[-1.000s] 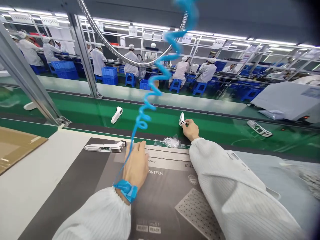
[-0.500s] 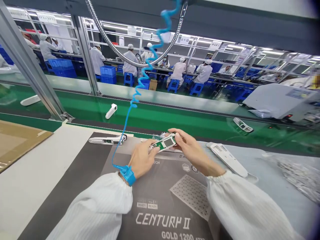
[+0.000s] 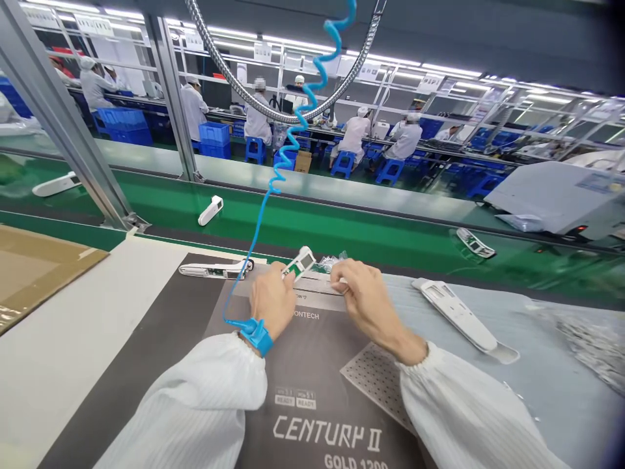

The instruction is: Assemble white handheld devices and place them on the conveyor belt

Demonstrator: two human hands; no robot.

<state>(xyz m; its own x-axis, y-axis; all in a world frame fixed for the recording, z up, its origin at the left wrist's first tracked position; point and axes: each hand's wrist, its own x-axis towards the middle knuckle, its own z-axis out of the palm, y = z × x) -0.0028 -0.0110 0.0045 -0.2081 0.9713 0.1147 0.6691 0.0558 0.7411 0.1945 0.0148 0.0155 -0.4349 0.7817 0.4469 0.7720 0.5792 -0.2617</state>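
My left hand (image 3: 273, 296), with a blue wrist strap (image 3: 256, 337), is closed around the lower end of a white handheld device housing (image 3: 305, 259). The housing is tilted up to the right and shows a green circuit board and a grey display; it resembles a thermometer. My right hand (image 3: 366, 296) is apart from it, fingers curled in a pinch just above the dark printed box (image 3: 312, 365). What lies between those fingertips is hidden. Small clear plastic pieces (image 3: 332, 262) lie just beyond them. Another opened white housing (image 3: 215, 269) rests left of my left hand.
A green conveyor belt (image 3: 273, 225) runs behind, carrying several white housings. White shell parts (image 3: 459, 316) and a bag of small parts (image 3: 586, 339) lie at right on a pale-blue sheet. Cardboard (image 3: 43, 273) lies left. A coiled blue cord (image 3: 293, 140) hangs ahead. Several people sit across the room.
My right hand has let go of the housing and moved slightly away, fingers now pinched. The left hand keeps the housing, now tilted more steeply and shifted left.
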